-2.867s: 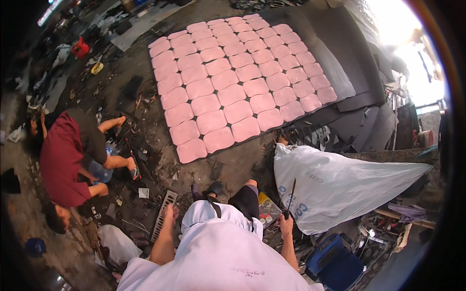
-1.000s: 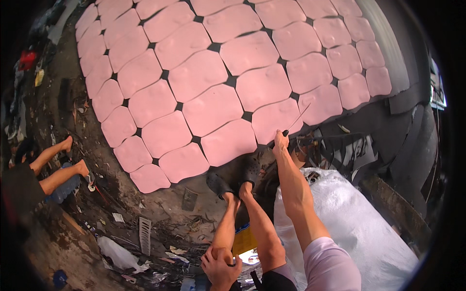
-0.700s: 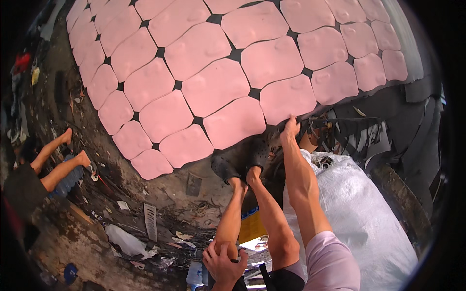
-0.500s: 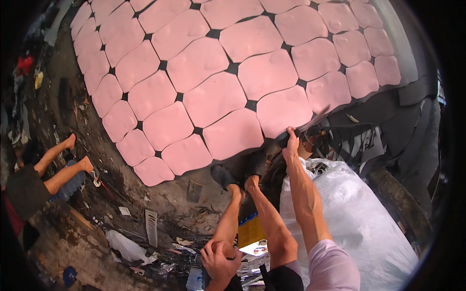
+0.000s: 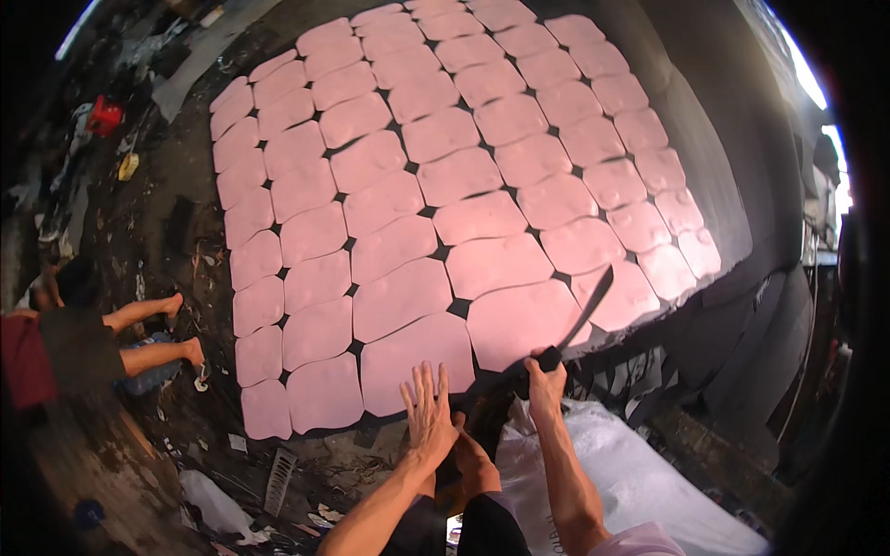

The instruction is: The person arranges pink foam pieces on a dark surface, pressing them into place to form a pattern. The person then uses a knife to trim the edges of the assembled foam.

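A wide layer of pink rounded panels (image 5: 413, 357), split by dark lines and black diamond-shaped gaps, spreads out before me on a dark base. My right hand (image 5: 547, 387) grips a knife (image 5: 590, 310) by its black handle at the near edge. Its long, slightly curved blade points up and to the right, over the pink panels; whether it touches them I cannot tell. My left hand (image 5: 428, 422) has its fingers stretched out and holds nothing. Those fingertips overlap the near edge of a front panel; contact is unclear.
A big white woven sack (image 5: 621, 468) stands by my right forearm. Dark sheets (image 5: 765, 347) hang and pile up at the right. On the left sits another person (image 5: 69, 347), legs stretched toward the panels. Scraps and a pale slotted strip (image 5: 279, 482) litter the ground; a red object (image 5: 104, 116) lies far left.
My left hand has left my knee and reached forward to the panels' near edge, fingers opening out. The knife, blurred before, now shows clearly in my right hand. The view has shifted, showing more panels.
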Action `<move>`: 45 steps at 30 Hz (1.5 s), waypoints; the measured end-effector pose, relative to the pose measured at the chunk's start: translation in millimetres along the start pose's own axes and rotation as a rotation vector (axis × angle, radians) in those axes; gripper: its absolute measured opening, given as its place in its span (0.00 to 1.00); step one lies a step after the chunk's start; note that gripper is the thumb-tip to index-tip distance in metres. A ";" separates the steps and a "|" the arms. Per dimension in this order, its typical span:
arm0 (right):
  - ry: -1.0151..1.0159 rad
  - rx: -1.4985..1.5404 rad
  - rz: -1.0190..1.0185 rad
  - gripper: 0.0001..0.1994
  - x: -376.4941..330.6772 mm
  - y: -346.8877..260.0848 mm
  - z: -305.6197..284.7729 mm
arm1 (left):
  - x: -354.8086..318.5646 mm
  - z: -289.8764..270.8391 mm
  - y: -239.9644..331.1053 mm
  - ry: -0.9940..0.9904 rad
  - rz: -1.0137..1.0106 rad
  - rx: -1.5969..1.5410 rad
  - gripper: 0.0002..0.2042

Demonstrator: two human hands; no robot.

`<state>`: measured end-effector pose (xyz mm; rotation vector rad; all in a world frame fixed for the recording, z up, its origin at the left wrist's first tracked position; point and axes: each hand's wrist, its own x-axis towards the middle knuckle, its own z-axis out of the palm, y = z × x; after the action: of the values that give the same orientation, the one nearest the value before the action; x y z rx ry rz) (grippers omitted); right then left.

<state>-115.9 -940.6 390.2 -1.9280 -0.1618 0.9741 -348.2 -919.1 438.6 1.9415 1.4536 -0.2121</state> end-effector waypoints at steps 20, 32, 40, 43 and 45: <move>-0.355 -0.798 0.098 0.17 -107.1 -219.7 7.1 | 98.3 -132.9 54.8 -0.220 0.084 -0.163 0.48; -0.431 -0.873 0.405 0.13 -140.4 -242.3 -39.8 | 107.3 -152.7 74.7 -0.339 0.079 -0.031 0.53; -0.465 -0.909 -0.262 0.12 -43.7 -81.4 31.2 | 123.8 -173.8 77.8 -0.354 0.047 -0.116 0.43; -0.520 -0.993 -0.034 0.17 -35.3 34.7 0.7 | 132.9 -182.3 90.1 -0.341 -0.002 -0.196 0.42; -0.488 -1.074 -0.067 0.17 -10.9 56.2 1.7 | 137.4 -195.7 90.8 -0.339 -0.005 -0.220 0.42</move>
<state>-139.5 -975.7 351.5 -2.5219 -1.2292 1.4643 -269.6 -704.5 553.4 1.6338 1.2044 -0.3493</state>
